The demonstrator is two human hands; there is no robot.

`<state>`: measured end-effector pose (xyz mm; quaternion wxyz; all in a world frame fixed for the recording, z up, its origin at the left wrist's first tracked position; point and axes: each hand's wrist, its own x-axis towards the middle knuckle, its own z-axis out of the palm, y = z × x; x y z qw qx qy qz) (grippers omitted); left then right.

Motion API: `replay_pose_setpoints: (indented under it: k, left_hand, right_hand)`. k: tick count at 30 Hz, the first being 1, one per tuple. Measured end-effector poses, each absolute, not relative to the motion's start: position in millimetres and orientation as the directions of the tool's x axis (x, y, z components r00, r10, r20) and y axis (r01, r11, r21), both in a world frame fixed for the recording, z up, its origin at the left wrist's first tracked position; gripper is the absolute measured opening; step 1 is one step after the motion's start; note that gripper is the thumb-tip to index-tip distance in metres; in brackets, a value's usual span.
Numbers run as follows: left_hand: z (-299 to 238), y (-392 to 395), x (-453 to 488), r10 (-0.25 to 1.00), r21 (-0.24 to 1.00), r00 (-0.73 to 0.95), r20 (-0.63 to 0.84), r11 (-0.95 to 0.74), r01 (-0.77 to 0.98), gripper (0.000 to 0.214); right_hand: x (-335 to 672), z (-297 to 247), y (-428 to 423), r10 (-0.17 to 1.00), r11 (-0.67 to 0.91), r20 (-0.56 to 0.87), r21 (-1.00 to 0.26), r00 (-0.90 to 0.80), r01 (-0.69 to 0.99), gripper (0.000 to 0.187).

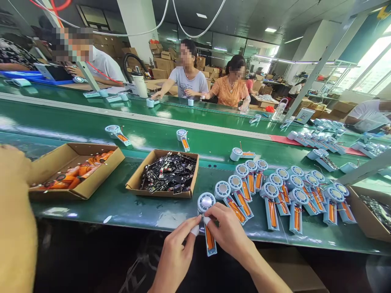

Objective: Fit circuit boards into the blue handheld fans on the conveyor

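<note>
At the near edge of the green bench my two hands meet on one small fan half [207, 221], a light blue handle with an orange battery inside and a round head. My left hand [179, 250] pinches it from the left with taped fingertips. My right hand [227, 230] grips it from the right, fingers curled. A cardboard box of black circuit boards [165, 173] sits just beyond. Several more fan halves [275, 191] lie in rows to the right.
A cardboard box of orange batteries [73, 171] stands at the left, beside a yellow sleeve [14, 219] of a neighbour. Single fan halves [182, 139] ride the green conveyor. Three people sit across the line [187, 77]. Another box [371, 211] is at the right.
</note>
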<state>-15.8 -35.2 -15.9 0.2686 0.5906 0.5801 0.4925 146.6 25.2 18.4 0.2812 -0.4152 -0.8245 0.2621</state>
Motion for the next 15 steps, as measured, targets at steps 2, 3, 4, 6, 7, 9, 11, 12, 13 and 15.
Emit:
replay_pose_setpoints:
  k: [2,3,4,6,7,9,11,12,13,15]
  left_hand:
    - [-14,-34,-15,0.957,0.912,-0.179,0.229,-0.147,0.382,0.031]
    - [-12,-34,-15,0.962,0.926,-0.189,0.195,-0.118,0.358,0.031]
    - [-10,-33,-15,0.968,0.941,-0.198,0.156,-0.085,0.327,0.031]
    - [-6,-34,-17,0.979,0.965,-0.197,0.061,-0.007,0.263,0.032]
    - [-4,-34,-18,0.982,0.972,-0.187,0.014,0.031,0.235,0.034]
    - [0,-34,-24,0.987,0.976,-0.155,-0.051,0.082,0.200,0.036]
    - [1,-32,-29,0.991,0.979,-0.114,-0.075,0.095,0.183,0.036]
    - [1,-31,-32,0.993,0.980,-0.095,-0.072,0.089,0.178,0.036]
    - [1,-29,-34,0.995,0.981,-0.075,-0.064,0.076,0.176,0.035]
    - [0,-24,-35,0.998,0.983,-0.044,-0.032,0.040,0.177,0.032]
  right_hand:
    - [146,19,22,0.786,0.608,0.297,-0.525,-0.542,0.595,0.021]
    - [146,19,21,0.758,0.648,0.321,-0.464,-0.567,0.604,0.021]
    - [146,19,20,0.734,0.678,0.339,-0.423,-0.589,0.601,0.021]
    - [146,17,21,0.709,0.703,0.356,-0.433,-0.609,0.565,0.021]
    - [147,15,23,0.718,0.689,0.353,-0.485,-0.600,0.538,0.021]
    - [148,14,28,0.761,0.616,0.321,-0.630,-0.564,0.473,0.020]
    - [150,15,33,0.778,0.549,0.279,-0.736,-0.562,0.396,0.023]
    - [151,16,35,0.770,0.538,0.267,-0.761,-0.579,0.363,0.023]
    - [151,18,37,0.755,0.540,0.266,-0.770,-0.599,0.339,0.023]
    - [150,20,39,0.736,0.553,0.277,-0.771,-0.617,0.314,0.023]
